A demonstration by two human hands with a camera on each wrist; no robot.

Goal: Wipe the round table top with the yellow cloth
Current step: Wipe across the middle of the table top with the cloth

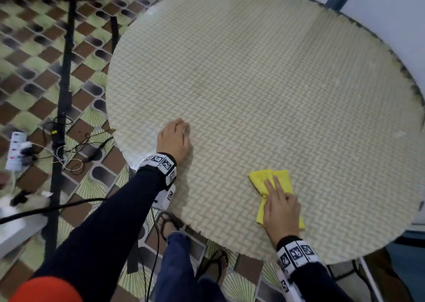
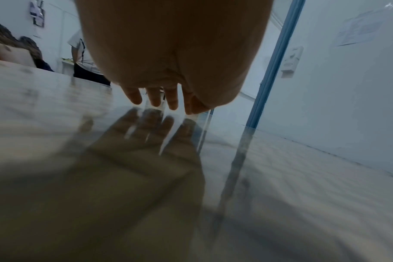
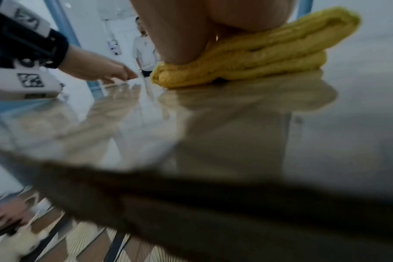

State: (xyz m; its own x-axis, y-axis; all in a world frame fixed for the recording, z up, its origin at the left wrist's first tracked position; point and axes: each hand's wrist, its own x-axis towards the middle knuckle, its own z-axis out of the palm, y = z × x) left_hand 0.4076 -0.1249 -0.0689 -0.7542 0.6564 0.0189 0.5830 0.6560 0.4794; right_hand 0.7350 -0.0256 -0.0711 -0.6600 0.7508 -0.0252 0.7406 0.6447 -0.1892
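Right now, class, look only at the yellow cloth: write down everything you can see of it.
The yellow cloth is soft, nubby fabric, like towelling, folded into thick rolled layers. It lies flat on the glossy round table top, near the edge closest to the person. The right hand presses down on its middle with straight fingers, so yellow ends show beyond the hand front and back. The left hand rests on the table, apart from it.

Patterned floor tiles (image 1: 34,48) in brown, green and black. A black stand pole (image 1: 65,76) rises at left, with a white power strip (image 1: 16,151) and tangled cables (image 1: 76,149) at its base. Blue door frame (image 2: 274,63) against a white wall (image 2: 348,88). A bystander (image 3: 145,51) stands behind.
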